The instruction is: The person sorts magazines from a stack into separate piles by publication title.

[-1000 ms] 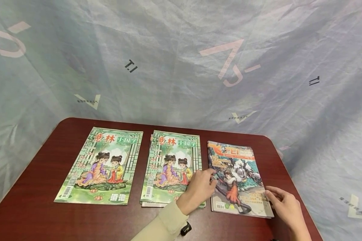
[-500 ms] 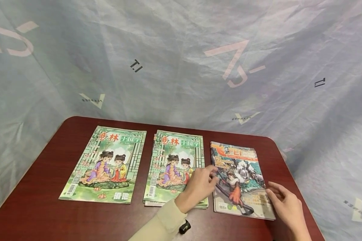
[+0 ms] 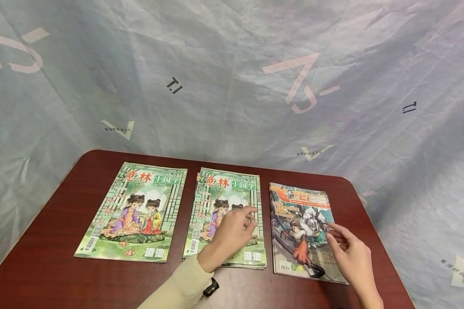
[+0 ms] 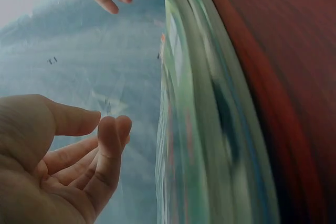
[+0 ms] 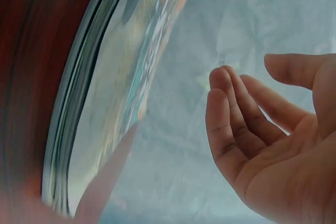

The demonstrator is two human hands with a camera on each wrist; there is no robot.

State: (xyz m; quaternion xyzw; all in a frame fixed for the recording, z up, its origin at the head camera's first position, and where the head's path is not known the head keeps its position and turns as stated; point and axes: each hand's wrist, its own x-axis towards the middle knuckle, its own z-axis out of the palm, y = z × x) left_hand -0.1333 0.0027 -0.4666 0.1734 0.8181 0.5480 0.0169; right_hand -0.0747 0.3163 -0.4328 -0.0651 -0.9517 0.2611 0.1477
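My left hand hovers over the middle stack of green magazines, hiding part of its top cover. In the left wrist view its thumb and fingers are loosely bent with nothing between them, beside the stack's page edges. My right hand hangs over the right edge of the stack of comic magazines, whose top cover shows a figure with a red glove. From the right wrist, the fingers look relaxed, thumb apart, holding nothing and clear of the pages.
A green magazine with the same cover as the middle one lies at the left of the dark red table. Gaps of bare tabletop separate the three positions. A grey printed cloth hangs behind the table and along its sides.
My left hand has moved left, away from the comic stack's left edge to above the middle stack. My right hand has lifted off the comic stack's right side and shifted left over its cover.
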